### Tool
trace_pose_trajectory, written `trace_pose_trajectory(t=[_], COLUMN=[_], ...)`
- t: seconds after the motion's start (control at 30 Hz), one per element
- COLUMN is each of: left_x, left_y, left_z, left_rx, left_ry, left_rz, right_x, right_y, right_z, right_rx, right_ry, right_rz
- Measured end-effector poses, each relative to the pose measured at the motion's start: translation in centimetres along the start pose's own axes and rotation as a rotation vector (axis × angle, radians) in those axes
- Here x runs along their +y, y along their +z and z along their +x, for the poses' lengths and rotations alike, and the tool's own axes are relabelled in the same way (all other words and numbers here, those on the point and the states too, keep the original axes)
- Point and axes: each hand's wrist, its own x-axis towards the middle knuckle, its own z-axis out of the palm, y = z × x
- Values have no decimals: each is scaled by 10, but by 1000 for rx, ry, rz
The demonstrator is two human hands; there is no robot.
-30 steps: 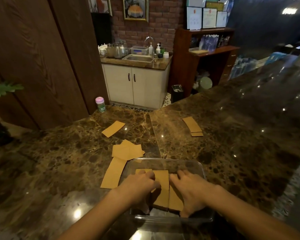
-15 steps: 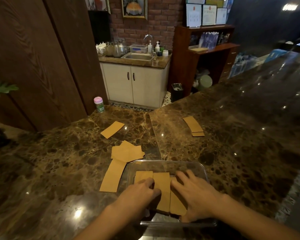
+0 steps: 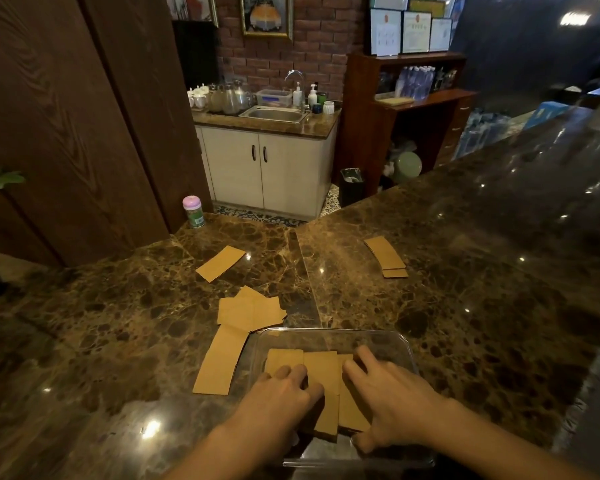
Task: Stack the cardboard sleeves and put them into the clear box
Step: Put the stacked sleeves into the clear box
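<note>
A clear plastic box (image 3: 329, 336) sits on the marble counter in front of me. Inside it lie flat brown cardboard sleeves (image 3: 323, 382), side by side and overlapping. My left hand (image 3: 278, 398) rests on the left of these sleeves, fingers curled over them. My right hand (image 3: 390, 398) presses flat on their right side, fingers spread. More sleeves lie outside: one long sleeve (image 3: 220, 362) just left of the box, a loose pile (image 3: 250, 311) behind it, a single sleeve (image 3: 220, 263) farther back, and a small stack (image 3: 385, 252) at the right.
A small jar with a pink lid (image 3: 193, 211) stands at the counter's far left edge by a dark wood panel (image 3: 66, 116). Beyond the counter are a sink cabinet (image 3: 267, 168) and a wooden shelf (image 3: 413, 109). The counter runs on to the right.
Both hands have stayed on the sleeves in the box and shifted only slightly. My right fingers have spread a little farther over the right sleeves.
</note>
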Motion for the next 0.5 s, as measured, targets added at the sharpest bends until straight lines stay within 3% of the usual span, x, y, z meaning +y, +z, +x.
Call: trace_pose_trajectory(t=[0.23, 0.37, 0.43, 0.5], left_x=[-3, -10, -17, -34], left_y=[0, -6, -9, -15], left_z=[-2, -5, -10, -15], left_rx=[4, 39, 204, 494], left_ry=[-14, 40, 47, -17], left_rz=[-4, -181, -411, -571], right_x=[-4, -7, -9, -12], right_y=[-7, -26, -42, -61], right_z=[-4, -8, -9, -4], right_rx=[-18, -43, 13, 165], right_ry=[18, 15, -8, -9], right_rz=[-54, -76, -88, -20])
